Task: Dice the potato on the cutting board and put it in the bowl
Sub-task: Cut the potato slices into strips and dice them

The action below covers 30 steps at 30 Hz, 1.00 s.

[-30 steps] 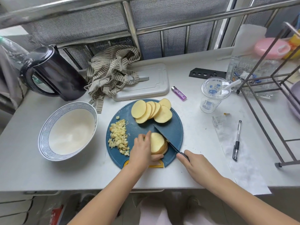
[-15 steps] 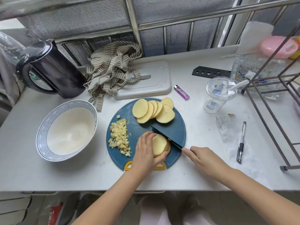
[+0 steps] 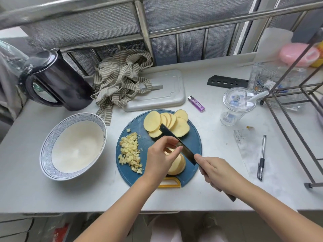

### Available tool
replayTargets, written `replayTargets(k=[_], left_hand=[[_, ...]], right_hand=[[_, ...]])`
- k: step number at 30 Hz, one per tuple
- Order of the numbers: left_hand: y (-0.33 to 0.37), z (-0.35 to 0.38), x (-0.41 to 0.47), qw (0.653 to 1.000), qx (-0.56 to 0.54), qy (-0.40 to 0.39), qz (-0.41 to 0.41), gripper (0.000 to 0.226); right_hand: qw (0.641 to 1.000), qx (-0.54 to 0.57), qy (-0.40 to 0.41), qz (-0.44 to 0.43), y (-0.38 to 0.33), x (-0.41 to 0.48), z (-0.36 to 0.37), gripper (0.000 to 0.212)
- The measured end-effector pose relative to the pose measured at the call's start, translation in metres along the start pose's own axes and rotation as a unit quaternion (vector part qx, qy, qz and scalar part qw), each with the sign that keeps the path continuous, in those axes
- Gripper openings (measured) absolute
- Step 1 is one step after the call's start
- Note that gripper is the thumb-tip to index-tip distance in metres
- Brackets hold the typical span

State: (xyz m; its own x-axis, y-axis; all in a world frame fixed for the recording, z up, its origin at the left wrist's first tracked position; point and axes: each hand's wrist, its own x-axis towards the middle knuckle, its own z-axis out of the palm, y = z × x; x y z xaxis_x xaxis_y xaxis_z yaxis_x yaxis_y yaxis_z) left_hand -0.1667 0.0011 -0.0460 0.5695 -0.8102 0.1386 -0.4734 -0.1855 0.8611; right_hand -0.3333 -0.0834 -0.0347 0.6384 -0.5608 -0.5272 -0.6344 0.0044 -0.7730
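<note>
The left hand (image 3: 160, 157) curled over the potato (image 3: 178, 165) on the board (image 3: 194, 142), pinching its cut end, likely to steady it, while the right hand (image 3: 215, 170) gripped the knife (image 3: 174, 139) slanted above, the bowl (image 3: 73, 145) waiting alongside.

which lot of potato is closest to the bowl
The diced pile on the left of the board, next to the bowl. The slices lie at the far edge, and the uncut chunk is under the left hand.
</note>
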Motion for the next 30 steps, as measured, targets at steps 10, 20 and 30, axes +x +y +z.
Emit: replayTargets(k=[10, 20, 30], left_hand=[[-0.003, -0.018, 0.004, 0.988, -0.082, -0.013, -0.131, 0.013], [-0.066, -0.069, 0.007, 0.96, 0.213, 0.019, -0.179, 0.011], [-0.063, -0.016, -0.017, 0.96, 0.251, -0.078, 0.098, 0.031]], right_hand=[[0.997, -0.055, 0.015, -0.05, -0.02, 0.002, 0.016, 0.054], [0.985, -0.148, 0.048, -0.077, 0.002, -0.004, -0.012, 0.076], [0.969, -0.238, 0.053, -0.038, 0.019, -0.012, -0.017, 0.053]])
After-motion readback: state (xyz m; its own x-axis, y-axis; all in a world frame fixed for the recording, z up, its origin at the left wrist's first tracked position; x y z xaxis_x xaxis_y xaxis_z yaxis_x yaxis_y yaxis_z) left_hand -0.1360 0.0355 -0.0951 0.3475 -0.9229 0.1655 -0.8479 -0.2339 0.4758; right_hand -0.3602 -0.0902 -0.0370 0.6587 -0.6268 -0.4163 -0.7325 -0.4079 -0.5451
